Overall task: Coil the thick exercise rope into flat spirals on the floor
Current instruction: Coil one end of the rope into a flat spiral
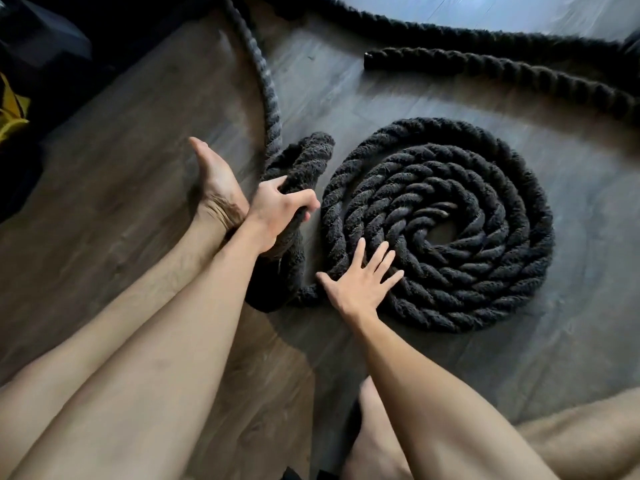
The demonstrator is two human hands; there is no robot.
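Spiral mostly wound: your right hand presses it, fingers straight; your left hand grips the loose rope beside it; plenty lies uncoiled.

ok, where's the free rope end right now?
Head view, upper centre: the free rope end lies on the floor beyond the coiled spiral, just below another rope run crossing the top.

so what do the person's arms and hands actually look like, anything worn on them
Nothing is worn. The left hand and right hand are bare: no gloves, rings, watch or wristbands show. The left arm and right arm are bare too, with no sleeve in the frame and no markings visible.
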